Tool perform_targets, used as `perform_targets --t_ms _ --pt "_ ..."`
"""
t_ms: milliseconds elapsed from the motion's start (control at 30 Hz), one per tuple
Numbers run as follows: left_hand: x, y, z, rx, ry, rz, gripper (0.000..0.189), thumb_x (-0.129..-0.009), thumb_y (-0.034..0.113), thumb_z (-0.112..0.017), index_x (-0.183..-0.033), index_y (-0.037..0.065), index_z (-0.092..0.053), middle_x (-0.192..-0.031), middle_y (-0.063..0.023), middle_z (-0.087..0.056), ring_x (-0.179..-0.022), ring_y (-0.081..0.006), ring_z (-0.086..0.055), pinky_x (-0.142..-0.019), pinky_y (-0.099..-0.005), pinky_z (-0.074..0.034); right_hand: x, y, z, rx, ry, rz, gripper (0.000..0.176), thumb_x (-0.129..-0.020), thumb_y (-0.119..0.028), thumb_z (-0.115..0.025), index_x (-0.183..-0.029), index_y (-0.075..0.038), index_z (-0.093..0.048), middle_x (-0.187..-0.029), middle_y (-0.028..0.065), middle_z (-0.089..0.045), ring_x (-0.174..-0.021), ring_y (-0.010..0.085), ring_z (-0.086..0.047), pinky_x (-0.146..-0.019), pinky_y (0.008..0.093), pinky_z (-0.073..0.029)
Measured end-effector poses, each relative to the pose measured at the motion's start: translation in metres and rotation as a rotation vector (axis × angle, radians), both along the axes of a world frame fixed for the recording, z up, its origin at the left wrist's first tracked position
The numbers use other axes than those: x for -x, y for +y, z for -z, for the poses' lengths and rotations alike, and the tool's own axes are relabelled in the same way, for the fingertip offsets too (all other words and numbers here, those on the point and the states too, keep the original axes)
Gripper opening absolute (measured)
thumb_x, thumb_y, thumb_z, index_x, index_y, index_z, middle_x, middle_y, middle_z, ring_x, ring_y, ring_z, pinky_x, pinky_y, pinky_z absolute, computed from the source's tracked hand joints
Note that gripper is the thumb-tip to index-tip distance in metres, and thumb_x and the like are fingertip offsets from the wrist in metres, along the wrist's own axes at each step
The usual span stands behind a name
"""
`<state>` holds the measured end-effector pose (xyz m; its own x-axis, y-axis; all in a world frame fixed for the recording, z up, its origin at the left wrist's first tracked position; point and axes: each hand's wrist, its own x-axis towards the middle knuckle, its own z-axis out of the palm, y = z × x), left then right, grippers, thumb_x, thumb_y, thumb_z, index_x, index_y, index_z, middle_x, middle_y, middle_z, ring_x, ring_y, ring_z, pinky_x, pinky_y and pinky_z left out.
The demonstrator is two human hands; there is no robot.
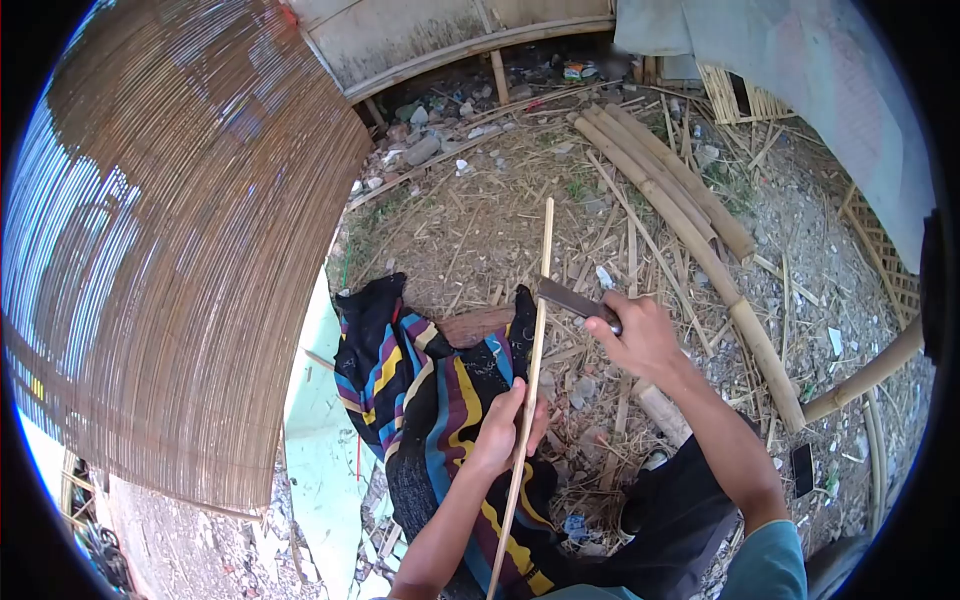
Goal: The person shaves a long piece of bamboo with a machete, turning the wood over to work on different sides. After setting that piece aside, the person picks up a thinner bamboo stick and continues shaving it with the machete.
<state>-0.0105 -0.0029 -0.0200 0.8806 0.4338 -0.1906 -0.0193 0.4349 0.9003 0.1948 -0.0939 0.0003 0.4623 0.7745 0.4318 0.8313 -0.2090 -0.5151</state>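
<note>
My left hand [508, 430] is closed around a long, thin bamboo strip [538, 345], which runs nearly upright through the view from below my lap. My right hand [643, 335] grips the handle of a knife [572, 297]. The dark blade lies across the strip above my left hand, its tip end touching or just overlapping it. Under my left forearm a striped cloth [465, 400] in black, yellow, blue and purple covers my leg. Behind the strip, a wooden block [475, 325] shows in part.
Thick bamboo poles [690, 215] lie on the ground to the right, amid scattered shavings and rubble. A slatted bamboo blind [190, 250] fills the left side. A phone [802, 470] lies at the lower right. A pale green sheet [325, 430] borders the cloth.
</note>
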Motion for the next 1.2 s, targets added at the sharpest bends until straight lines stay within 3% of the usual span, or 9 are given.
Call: perform_targets --t_ms 167,400,600,667,733,867,1000,1133,1200 --pt "-0.002 -0.007 0.007 -0.317 0.054 -0.058 0.039 -0.099 0.036 -0.033 -0.078 0.006 -0.045 -0.043 -0.001 -0.037 -0.035 -0.0081 -0.034 -0.037 -0.022 -0.027 0.013 -0.002 0.002 -0.069 -0.152 -0.287 0.059 -0.077 -0.063 -0.054 -0.079 -0.004 -0.057 -0.052 0.0137 -0.056 -0.052 0.0337 -0.06 -0.048 0.041 -0.048" --pt "0.0 -0.011 0.015 -0.41 0.074 -0.172 0.036 -0.1 0.025 -0.03 -0.076 0.005 -0.048 -0.047 0.0014 -0.04 -0.037 -0.0067 -0.036 -0.037 -0.0225 -0.029 0.042 -0.006 0.005 0.069 -0.236 -0.345 0.064 -0.077 -0.067 -0.049 -0.076 -0.004 -0.059 -0.048 0.0134 -0.055 -0.046 0.032 -0.059 -0.044 0.0398 -0.048" --pt "0.001 -0.012 0.008 -0.833 0.224 -0.205 0.041 -0.099 0.03 -0.031 -0.073 0.003 -0.048 -0.05 -0.0002 -0.044 -0.04 -0.0081 -0.047 -0.038 -0.024 -0.037 -0.004 0.007 -0.002 0.153 -0.166 0.03 0.059 -0.081 -0.063 -0.049 -0.072 -0.007 -0.064 -0.051 0.0159 -0.057 -0.05 0.0329 -0.061 -0.048 0.0424 -0.049" --pt "-0.002 -0.022 0.016 -0.809 0.211 -0.148 0.04 -0.099 0.029 -0.032 -0.073 0.002 -0.048 -0.049 -0.0006 -0.044 -0.039 -0.0094 -0.05 -0.038 -0.0251 -0.038 -0.027 0.01 -0.008 0.154 -0.131 0.09 0.059 -0.082 -0.062 -0.048 -0.074 -0.006 -0.064 -0.053 0.0167 -0.058 -0.053 0.0337 -0.062 -0.05 0.0435 -0.05" --pt "-0.007 -0.034 0.018 -0.805 0.183 -0.147 0.033 -0.097 0.021 -0.038 -0.074 0.0 -0.049 -0.048 -0.0077 -0.046 -0.039 -0.016 -0.051 -0.04 -0.0309 -0.038 -0.048 0.009 -0.01 0.082 0.008 0.382 0.057 -0.085 -0.056 -0.046 -0.077 -0.003 -0.065 -0.056 0.0183 -0.058 -0.062 0.0363 -0.063 -0.058 0.0447 -0.051" --pt "-0.003 -0.029 0.015 -0.49 0.133 -0.116 0.039 -0.098 0.029 -0.039 -0.072 0.002 -0.049 -0.048 -0.0005 -0.043 -0.039 -0.0084 -0.047 -0.038 -0.0257 -0.034 -0.055 -0.007 -0.004 0.004 0.06 0.39 0.053 -0.088 -0.051 -0.045 -0.082 -0.002 -0.065 -0.056 0.019 -0.057 -0.065 0.038 -0.062 -0.064 0.0446 -0.05" --pt "-0.002 -0.021 0.02 -0.417 0.097 -0.107 0.036 -0.095 0.031 -0.047 -0.074 0.003 -0.051 -0.051 0.005 -0.043 -0.041 -0.0031 -0.042 -0.038 -0.0222 -0.032 -0.038 -0.014 0.003 0.002 0.132 0.188 0.047 -0.087 -0.047 -0.047 -0.083 -0.003 -0.063 -0.055 0.0172 -0.056 -0.057 0.0374 -0.058 -0.059 0.0455 -0.047" --pt "-0.003 -0.022 0.008 -0.558 0.055 -0.065 0.022 -0.089 0.021 -0.059 -0.078 0.003 -0.053 -0.053 0.0055 -0.045 -0.042 -0.0021 -0.041 -0.038 -0.0206 -0.03 -0.011 -0.014 0.007 -0.019 -0.073 -0.125 0.05 -0.081 -0.054 -0.053 -0.075 -0.004 -0.058 -0.056 0.0136 -0.057 -0.053 0.0336 -0.059 -0.051 0.0416 -0.047" --pt "0.001 -0.016 0.008 -0.416 0.087 -0.045 0.017 -0.086 0.016 -0.06 -0.078 0.004 -0.053 -0.053 0.0052 -0.045 -0.042 -0.0026 -0.041 -0.038 -0.021 -0.028 0.002 -0.012 0.008 -0.017 -0.188 -0.238 0.052 -0.079 -0.057 -0.055 -0.073 -0.005 -0.057 -0.056 0.0122 -0.057 -0.052 0.0316 -0.06 -0.048 0.0399 -0.047"
